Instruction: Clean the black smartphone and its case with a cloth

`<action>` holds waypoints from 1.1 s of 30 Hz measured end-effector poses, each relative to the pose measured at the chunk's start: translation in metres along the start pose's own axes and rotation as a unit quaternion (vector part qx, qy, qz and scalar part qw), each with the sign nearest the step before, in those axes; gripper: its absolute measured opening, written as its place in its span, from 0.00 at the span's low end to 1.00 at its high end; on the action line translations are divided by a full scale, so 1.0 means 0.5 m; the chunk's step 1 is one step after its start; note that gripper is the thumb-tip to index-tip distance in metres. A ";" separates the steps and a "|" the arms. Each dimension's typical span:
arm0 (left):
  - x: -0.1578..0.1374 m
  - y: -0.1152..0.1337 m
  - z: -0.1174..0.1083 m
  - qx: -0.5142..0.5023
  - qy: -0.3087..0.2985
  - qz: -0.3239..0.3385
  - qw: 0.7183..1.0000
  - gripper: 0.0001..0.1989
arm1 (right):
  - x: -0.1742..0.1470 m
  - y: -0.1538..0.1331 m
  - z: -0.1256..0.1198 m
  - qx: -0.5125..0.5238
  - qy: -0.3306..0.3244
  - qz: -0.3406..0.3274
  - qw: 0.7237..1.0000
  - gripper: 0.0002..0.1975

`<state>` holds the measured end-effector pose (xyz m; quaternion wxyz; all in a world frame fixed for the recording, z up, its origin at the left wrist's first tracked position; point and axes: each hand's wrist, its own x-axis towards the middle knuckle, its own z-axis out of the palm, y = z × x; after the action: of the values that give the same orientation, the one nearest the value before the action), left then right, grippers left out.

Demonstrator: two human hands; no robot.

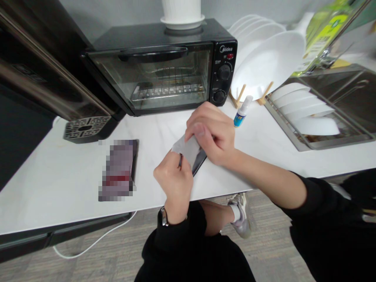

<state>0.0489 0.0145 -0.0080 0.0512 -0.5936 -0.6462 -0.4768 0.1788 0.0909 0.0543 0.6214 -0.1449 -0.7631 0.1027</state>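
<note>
Over the counter's front part, my left hand (174, 178) is closed in a fist at the lower left end of a thin, pale grey sheet (189, 150). A small dark bit shows between its fingers. My right hand (210, 135) is curled around the sheet's upper end, thumb on top. I cannot tell whether the sheet is cloth or film. Below it, partly covered by both hands, lies a flat black object with a straight edge (200, 161). A small spray bottle (241, 113) with a blue label and white cap stands beyond my right hand.
A flat, dark-edged device (119, 170), its face blurred out, lies on the white counter (70, 176) at left. Behind are a black toaster oven (164, 78) and a machine's drip tray (88, 128). White plates (270, 62) stand racked beside a sink (346, 105) holding bowls.
</note>
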 end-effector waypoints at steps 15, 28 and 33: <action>0.007 0.012 -0.007 0.024 -0.025 0.021 0.999 0.10 | 0.008 -0.007 -0.005 -0.017 -0.041 -0.024 0.999 0.21; 0.001 0.005 0.001 -0.043 0.013 0.017 0.999 0.08 | 0.007 -0.004 -0.003 -0.019 -0.028 -0.086 0.996 0.21; 0.004 0.010 -0.002 -0.018 0.014 0.014 1.000 0.08 | 0.007 0.008 -0.003 -0.010 -0.062 -0.103 0.993 0.17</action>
<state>0.0520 0.0144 -0.0032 0.0569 -0.5968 -0.6283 -0.4958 0.1801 0.0959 0.0567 0.5787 -0.0650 -0.8120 0.0388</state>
